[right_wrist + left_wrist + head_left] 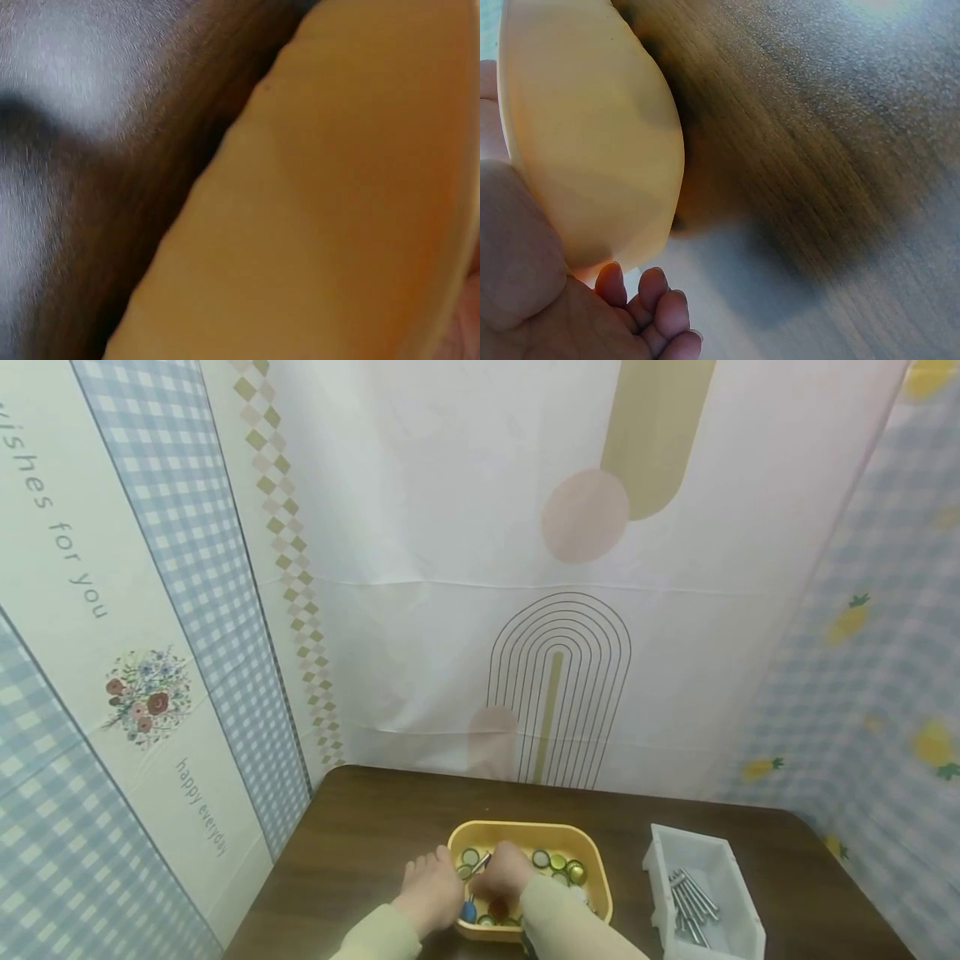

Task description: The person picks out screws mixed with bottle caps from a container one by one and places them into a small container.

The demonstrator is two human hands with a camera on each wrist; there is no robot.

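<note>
A yellow tray (592,852) holds several round bottle caps (541,858) and a blue piece (468,911). My right hand (504,870) reaches down into the tray, fingers bent, with a short silvery metal rod (482,864) at its fingertips. Most of those fingers are hidden from above. My left hand (431,891) rests at the tray's left rim; in the left wrist view its fingers (671,311) curl loosely outside the wall with nothing among them. The right wrist view is filled by the tray's outer wall (315,195), which hides nearly all of the right hand.
A white bin (738,893) stands right of the tray, with several metal rods (693,902) lying in it. Both sit on a dark brown wooden table (360,827). Printed cloth (420,652) hangs behind the table and along both sides.
</note>
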